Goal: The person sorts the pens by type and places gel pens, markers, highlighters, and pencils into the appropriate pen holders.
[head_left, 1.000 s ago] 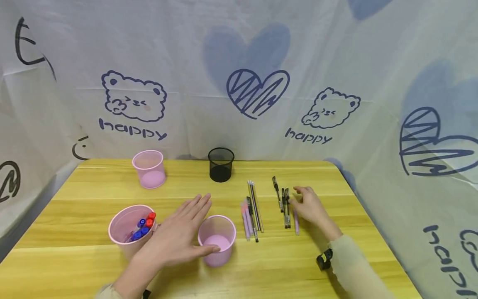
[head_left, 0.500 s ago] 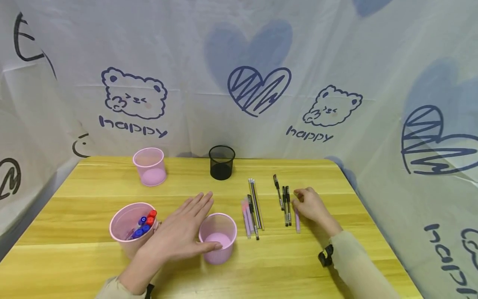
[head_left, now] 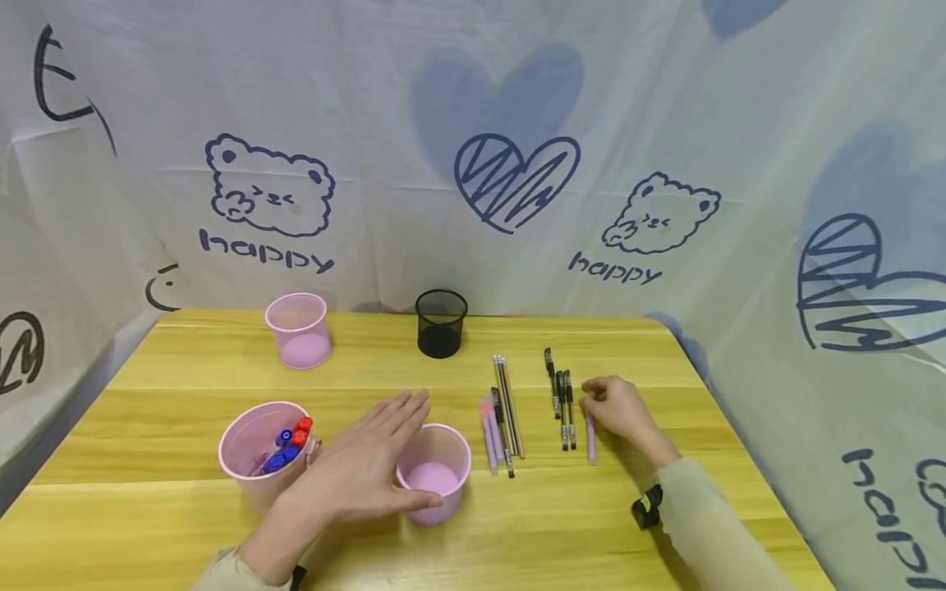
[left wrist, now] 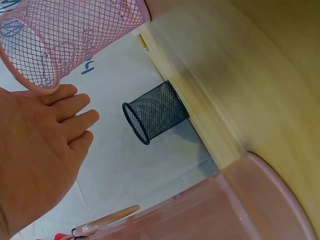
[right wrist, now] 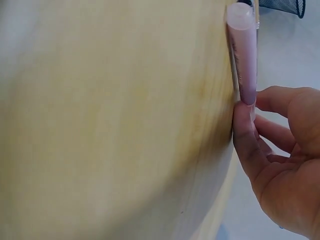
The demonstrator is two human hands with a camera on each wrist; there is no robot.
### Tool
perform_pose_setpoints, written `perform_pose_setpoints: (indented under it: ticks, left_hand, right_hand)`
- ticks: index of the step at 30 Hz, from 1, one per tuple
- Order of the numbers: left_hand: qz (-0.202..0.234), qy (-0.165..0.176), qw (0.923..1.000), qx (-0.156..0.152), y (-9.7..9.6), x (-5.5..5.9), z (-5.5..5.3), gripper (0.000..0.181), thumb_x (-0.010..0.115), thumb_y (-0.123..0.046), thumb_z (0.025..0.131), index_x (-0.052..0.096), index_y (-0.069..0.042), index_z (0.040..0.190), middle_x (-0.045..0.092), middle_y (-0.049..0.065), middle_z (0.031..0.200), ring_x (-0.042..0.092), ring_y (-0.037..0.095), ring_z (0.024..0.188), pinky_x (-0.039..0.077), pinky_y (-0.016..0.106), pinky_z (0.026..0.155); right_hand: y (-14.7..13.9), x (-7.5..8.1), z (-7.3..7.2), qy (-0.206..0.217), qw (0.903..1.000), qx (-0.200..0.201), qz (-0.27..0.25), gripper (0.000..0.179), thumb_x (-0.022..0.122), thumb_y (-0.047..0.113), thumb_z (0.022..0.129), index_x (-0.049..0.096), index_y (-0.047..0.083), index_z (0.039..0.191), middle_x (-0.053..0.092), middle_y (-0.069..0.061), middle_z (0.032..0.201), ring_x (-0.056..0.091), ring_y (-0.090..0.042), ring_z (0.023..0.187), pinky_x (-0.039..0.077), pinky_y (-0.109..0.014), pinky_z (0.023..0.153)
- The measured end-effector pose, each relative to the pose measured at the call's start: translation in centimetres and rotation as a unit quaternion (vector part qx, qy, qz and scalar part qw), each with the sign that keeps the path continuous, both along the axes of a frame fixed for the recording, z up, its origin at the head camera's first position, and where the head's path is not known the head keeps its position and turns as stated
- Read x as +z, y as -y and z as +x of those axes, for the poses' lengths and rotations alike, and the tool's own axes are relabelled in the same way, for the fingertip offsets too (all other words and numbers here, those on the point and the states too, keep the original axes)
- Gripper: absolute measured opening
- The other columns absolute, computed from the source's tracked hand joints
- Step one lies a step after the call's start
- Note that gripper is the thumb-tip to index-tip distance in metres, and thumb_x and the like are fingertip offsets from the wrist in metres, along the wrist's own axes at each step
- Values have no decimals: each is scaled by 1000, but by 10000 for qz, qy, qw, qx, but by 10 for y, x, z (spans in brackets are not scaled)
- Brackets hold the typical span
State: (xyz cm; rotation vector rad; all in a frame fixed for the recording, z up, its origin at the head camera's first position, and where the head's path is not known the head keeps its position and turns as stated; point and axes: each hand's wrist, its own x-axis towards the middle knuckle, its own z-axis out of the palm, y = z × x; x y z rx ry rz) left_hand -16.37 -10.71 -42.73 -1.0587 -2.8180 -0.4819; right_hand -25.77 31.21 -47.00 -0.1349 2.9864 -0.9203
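My right hand (head_left: 619,406) pinches the far end of a lilac marker-like pen (head_left: 590,440) that lies on the table. In the right wrist view the lilac pen (right wrist: 243,55) shows between thumb and fingers. My left hand (head_left: 362,460) is held with straight fingers beside the pink mesh cup (head_left: 433,480), near its rim. The left wrist view shows that hand (left wrist: 45,145) just under the rim of the pink cup (left wrist: 75,35). Several black pens (head_left: 567,410) lie left of my right hand. Two pencils (head_left: 508,410) and two more lilac pens (head_left: 490,435) lie closer to the cup.
A larger pink container (head_left: 259,476) with red and blue capped pens stands left of my left hand. At the back stand another pink cup (head_left: 303,349) and a black mesh cup (head_left: 440,338). A printed cloth (head_left: 384,164) hangs behind the table.
My right hand has come down slightly and its fingers have closed on the end of the lilac pen. The left hand stays almost in place by the cup.
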Motion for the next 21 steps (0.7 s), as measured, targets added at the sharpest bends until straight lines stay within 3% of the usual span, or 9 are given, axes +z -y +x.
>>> perform_pose_setpoints:
  ticks: [4,12,17,21]
  left_hand:
    - [8,-43,10000,-18,0,-1,0,114,61,-82,84,37,0,160,29,14,170,27,35,156,25,50,127]
    - [8,-52,10000,-4,-1,-1,0,111,61,-80,86,38,0,159,29,13,170,28,35,156,26,50,126]
    - [-6,6,10000,2,-2,-1,0,111,59,-81,86,38,0,160,28,13,170,27,35,156,26,50,126]
    - [-24,34,10000,6,-2,-1,0,111,59,-81,86,37,-1,160,28,13,170,26,35,156,25,50,127]
  right_hand:
    - [0,1,3,-3,9993,-156,-342,30,66,10,100,71,-7,124,76,-17,109,74,-30,96,62,-40,80]
    - [4,7,8,15,9949,-322,-955,27,66,12,101,73,-4,122,77,-14,98,73,-19,79,59,-29,64]
    - [9,13,14,-125,9894,-413,-1383,30,65,12,102,70,-3,128,76,-17,102,75,-21,80,63,-36,67]
    - [15,21,20,-488,9825,-483,-1729,30,68,14,102,70,0,128,75,-20,107,75,-20,83,65,-40,72]
